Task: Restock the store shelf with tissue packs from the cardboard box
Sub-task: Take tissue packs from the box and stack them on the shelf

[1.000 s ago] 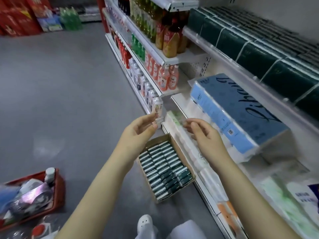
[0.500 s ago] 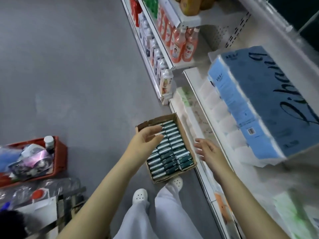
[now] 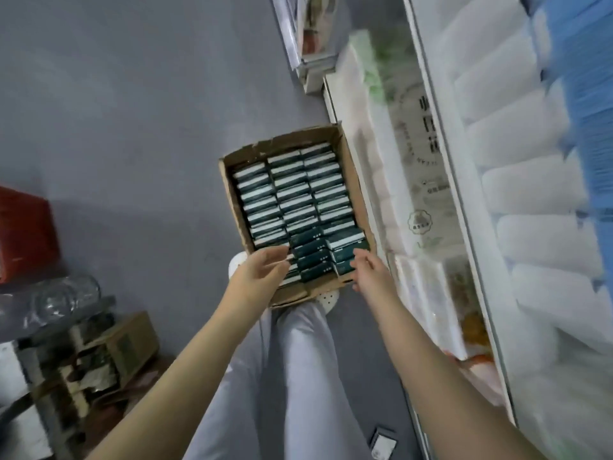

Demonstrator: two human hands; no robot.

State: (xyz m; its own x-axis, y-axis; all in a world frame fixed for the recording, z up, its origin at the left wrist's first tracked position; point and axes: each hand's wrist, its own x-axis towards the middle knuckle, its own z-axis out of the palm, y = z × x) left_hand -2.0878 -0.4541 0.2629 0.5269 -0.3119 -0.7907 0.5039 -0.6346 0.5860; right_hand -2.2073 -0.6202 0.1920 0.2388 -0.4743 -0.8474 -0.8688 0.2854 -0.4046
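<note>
Down on the smooth grey floor (image 3: 132, 127), the shallow cardboard box (image 3: 288, 144) with ragged, torn rims holds tight rows of small rectangular tissue packs (image 3: 298, 194) in glossy dark-green wrap, just beside the white store shelf (image 3: 447, 161). The left hand (image 3: 262, 273) and right hand (image 3: 368, 270) both hang at the box's near end, fingers loosely extended and gripping nothing. The nearest packs lie under the left fingertips and just ahead of the right ones; whether they touch, I cannot tell.

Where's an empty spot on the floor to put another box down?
The wide grey floor left of the open brown cardboard box, beyond the red crate, is bare. The box is packed with dark green tissue packs. On the near side of the crate it is crowded with clear plastic bottles and a small carton.
</note>
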